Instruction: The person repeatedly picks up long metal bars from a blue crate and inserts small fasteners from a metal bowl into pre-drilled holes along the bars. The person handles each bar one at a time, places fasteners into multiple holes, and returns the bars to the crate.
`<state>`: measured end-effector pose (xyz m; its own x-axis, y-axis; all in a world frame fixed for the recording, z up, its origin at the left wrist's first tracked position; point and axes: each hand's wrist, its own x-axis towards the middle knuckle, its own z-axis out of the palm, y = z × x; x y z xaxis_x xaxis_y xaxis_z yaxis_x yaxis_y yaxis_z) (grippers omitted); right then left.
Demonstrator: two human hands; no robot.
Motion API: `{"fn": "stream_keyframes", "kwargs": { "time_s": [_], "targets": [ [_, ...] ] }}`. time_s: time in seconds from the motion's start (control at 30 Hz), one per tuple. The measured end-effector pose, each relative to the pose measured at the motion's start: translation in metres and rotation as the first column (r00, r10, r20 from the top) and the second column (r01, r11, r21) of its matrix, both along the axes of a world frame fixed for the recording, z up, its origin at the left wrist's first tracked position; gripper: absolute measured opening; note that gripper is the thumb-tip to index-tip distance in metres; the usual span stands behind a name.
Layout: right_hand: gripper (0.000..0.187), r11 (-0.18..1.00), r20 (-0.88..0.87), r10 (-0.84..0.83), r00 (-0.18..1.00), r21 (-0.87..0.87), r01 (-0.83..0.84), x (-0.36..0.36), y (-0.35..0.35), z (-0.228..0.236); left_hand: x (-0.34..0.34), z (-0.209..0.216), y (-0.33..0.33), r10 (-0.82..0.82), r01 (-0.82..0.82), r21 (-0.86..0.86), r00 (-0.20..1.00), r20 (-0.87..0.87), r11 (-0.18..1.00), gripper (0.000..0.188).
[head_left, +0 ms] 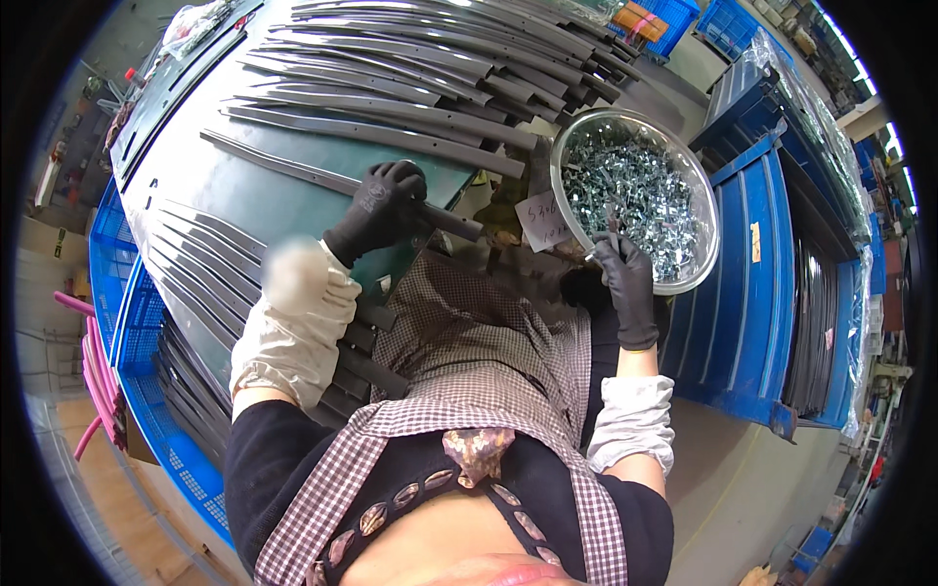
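Observation:
My left hand [383,207], in a black glove, is closed around a long dark strip [454,224] with a hole near its end. That strip lies across the green-topped table, its near end jutting past the edge. On the right, my black-gloved right hand [627,283] is at the near rim of a clear round bowl [711,230]. Many small shiny metal clips [625,181] fill the bowl. The right fingers are pinched, and a small metal piece [590,256] shows at their tips; its exact shape is too small to tell.
Rows of dark strips [391,93] cover the table's far side, and several more [200,269] lie at its near left. A written paper tag [543,221] sits beside the bowl. A large blue metal bin [747,303] stands right; a blue plastic crate [186,469] stands left.

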<state>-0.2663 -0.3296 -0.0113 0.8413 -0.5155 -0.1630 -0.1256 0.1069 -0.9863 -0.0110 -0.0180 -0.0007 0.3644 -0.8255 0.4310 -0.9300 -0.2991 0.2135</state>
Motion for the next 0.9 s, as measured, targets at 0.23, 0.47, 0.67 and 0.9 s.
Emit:
{"fn": "stream_keyframes", "kwargs": {
  "time_s": [0.23,0.47,0.67,0.9],
  "targets": [
    [0.016,0.996,0.063,0.088,0.994,-0.014,-0.087,-0.012,0.049,0.011,-0.040,-0.011,0.001,-0.038,0.038,-0.002,0.972,-0.232,0.999,0.037],
    [0.018,0.942,0.057,0.268,0.962,0.195,-0.274,-0.017,0.112,0.012,-0.099,0.023,0.010,-0.283,0.280,-0.044,0.955,-0.090,0.959,0.058],
    [0.022,0.874,0.017,0.367,0.930,0.338,-0.351,-0.013,0.143,0.002,-0.123,0.008,0.011,-0.330,0.329,0.040,0.944,0.012,0.943,0.043],
    [0.041,0.835,-0.020,0.523,0.852,0.215,-0.507,-0.012,0.131,0.005,-0.121,0.011,0.007,-0.348,0.324,0.145,0.917,0.196,0.935,0.045]
  ]
}}
